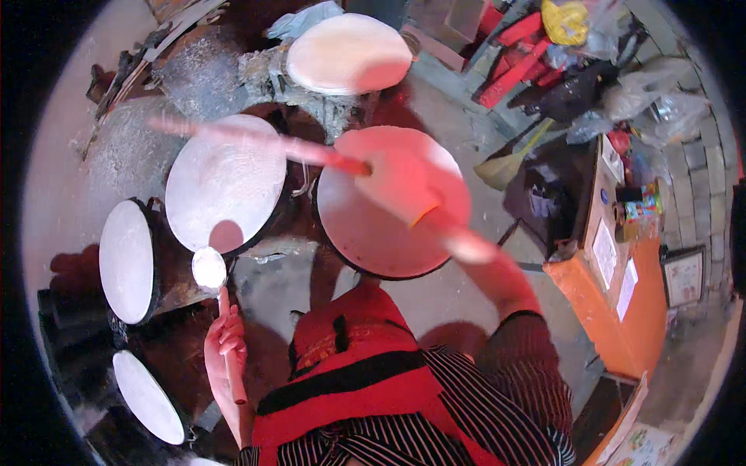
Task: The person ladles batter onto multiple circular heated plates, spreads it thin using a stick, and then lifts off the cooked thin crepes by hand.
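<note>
My left hand (227,335) is closed around the handle of a ladle-like tool (210,268). Its round head looks bright white and overlaps the lower edge of a round pan (218,186) with a pale surface. Stretched out over a second round pan (379,247) is my right hand (393,183), blurred by motion. It grips a long thin stick (303,151), whose far end crosses the top of the first pan. An orange band circles the right wrist. Whether the stick touches either pan, I cannot tell.
More pale discs stand at the back (349,52), left (125,262) and lower left (145,399). An orange-sided table (635,309) with papers is on the right. A broom (504,169), red items (516,64) and plastic bags (647,93) lie behind it.
</note>
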A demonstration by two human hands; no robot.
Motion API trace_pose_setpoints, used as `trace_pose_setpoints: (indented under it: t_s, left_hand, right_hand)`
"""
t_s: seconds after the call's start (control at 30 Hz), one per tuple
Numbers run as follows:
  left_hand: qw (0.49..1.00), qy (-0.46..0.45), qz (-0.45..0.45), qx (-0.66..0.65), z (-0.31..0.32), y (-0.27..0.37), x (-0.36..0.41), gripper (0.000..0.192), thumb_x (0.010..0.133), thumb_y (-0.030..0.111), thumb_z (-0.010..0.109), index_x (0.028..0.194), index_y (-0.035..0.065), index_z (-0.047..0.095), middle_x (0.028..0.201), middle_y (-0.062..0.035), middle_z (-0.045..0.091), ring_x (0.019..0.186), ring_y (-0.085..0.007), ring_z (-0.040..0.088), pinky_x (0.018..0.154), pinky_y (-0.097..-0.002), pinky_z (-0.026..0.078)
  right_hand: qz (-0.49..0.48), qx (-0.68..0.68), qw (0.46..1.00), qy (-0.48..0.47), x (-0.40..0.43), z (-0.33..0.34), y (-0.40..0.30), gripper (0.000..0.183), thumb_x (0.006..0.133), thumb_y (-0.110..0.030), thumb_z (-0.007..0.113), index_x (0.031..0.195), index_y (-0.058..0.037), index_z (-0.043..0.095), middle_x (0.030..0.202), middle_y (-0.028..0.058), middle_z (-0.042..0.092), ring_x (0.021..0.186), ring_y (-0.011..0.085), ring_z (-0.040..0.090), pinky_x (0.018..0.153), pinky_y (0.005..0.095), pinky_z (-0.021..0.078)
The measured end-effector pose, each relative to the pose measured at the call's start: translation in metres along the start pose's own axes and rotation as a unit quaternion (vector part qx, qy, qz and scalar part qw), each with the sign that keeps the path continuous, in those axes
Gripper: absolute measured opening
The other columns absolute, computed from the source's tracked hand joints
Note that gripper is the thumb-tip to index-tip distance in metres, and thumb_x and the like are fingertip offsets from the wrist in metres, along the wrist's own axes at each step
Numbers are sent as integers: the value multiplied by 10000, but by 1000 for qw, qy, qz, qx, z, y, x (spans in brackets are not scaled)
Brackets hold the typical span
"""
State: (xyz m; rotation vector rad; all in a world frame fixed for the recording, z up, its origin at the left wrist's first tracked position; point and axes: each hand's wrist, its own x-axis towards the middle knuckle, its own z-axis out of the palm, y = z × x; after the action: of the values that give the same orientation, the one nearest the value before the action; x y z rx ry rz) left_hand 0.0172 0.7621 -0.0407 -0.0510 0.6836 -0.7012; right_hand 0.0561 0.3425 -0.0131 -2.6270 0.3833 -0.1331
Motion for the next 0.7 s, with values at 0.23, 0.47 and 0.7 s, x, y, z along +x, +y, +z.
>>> trace_pose_setpoints:
  t_s: [0.23, 0.47, 0.7]
  left_hand:
    - [999, 8, 41, -22, 41, -29, 21, 254, 952, 34, 446, 1187, -63, 444, 750, -46, 420, 549, -94, 382, 365, -208, 320]
    - [996, 8, 59, 65, 99, 19, 74, 266, 938, 45, 476, 1182, -56, 451, 746, -35, 400, 519, -74, 368, 333, -185, 291]
    - [979, 48, 91, 175, 154, 89, 115, 266, 918, 62, 527, 1161, -25, 463, 730, -23, 392, 506, -66, 358, 326, -175, 287]
  right_hand:
    - [-294, -242, 913, 148, 172, -158, -12, 244, 862, -223, 564, 1000, -55, 674, 877, 159, 684, 807, 276, 661, 745, 352, 516]
    - [47, 564, 800, 198, 336, -142, 143, 298, 812, -194, 695, 1045, -11, 658, 927, 61, 655, 827, 209, 632, 700, 356, 533]
    - [286, 604, 704, 240, 368, 69, 202, 231, 891, -243, 621, 735, -114, 509, 536, 7, 449, 411, 160, 440, 374, 291, 336]
